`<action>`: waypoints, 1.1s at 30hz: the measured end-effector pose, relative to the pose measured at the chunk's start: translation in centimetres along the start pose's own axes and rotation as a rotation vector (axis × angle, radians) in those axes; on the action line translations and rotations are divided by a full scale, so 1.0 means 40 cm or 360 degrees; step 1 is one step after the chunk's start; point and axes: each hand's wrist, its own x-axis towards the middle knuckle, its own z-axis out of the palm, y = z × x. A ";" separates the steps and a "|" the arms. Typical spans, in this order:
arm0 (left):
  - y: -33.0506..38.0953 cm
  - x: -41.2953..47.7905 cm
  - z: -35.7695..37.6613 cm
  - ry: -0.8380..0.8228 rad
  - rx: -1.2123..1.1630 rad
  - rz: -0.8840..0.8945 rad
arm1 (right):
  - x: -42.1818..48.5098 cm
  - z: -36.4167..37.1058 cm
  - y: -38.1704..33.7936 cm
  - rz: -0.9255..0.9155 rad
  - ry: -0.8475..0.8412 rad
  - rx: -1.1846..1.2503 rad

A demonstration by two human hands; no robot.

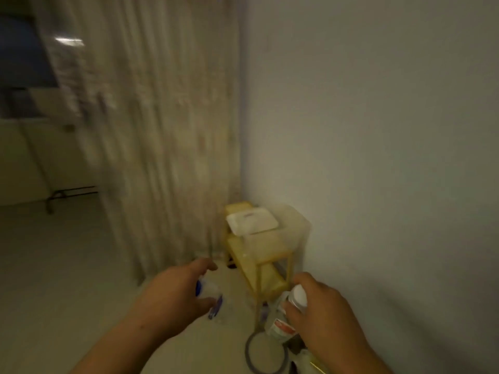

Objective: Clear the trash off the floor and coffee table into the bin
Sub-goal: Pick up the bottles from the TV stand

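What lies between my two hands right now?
In the head view: a strip of pale floor and the front leg of the yellow rack, between the left hand gripping a blue-capped bottle and the right hand gripping a white-topped container.

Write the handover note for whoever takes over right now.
Left hand grips a clear bottle.
Right hand grips a white-capped bottle.
Both are held above the floor, beside the yellow shelf in the corner.
A grey ring lies below the right hand; it is too blurred to identify.
Done: two pieces picked up. Left: bin both; other trash not in view.
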 end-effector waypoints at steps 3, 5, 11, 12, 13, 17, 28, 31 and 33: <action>-0.203 -0.172 -0.088 0.0100 0.0041 -0.0286 | 0.005 0.100 -0.219 -0.0262 -0.0093 0.0010; -0.330 -0.298 -0.140 0.0137 0.0077 -0.0457 | -0.020 0.177 -0.369 -0.0414 -0.0170 0.0046; -0.650 -0.703 -0.276 0.0256 0.0101 -0.0884 | -0.202 0.409 -0.802 -0.0725 -0.0366 0.0191; -0.698 -0.770 -0.294 0.0283 0.0114 -0.0945 | -0.237 0.442 -0.868 -0.0768 -0.0402 0.0210; -0.742 -0.834 -0.310 0.0310 0.0128 -0.1002 | -0.269 0.474 -0.932 -0.0817 -0.0431 0.0233; -0.881 -1.049 -0.355 0.0402 0.0130 -0.1232 | -0.373 0.582 -1.144 -0.0985 -0.0564 0.0281; -1.163 -1.302 -0.360 0.0550 0.0043 -0.1756 | -0.416 0.838 -1.472 -0.1252 -0.0911 0.0246; -1.231 -1.289 -0.369 0.0604 0.0046 -0.1872 | -0.363 0.914 -1.542 -0.1339 -0.0984 0.0249; -1.272 -1.273 -0.371 0.0654 0.0038 -0.1955 | -0.322 0.969 -1.594 -0.1405 -0.1053 0.0256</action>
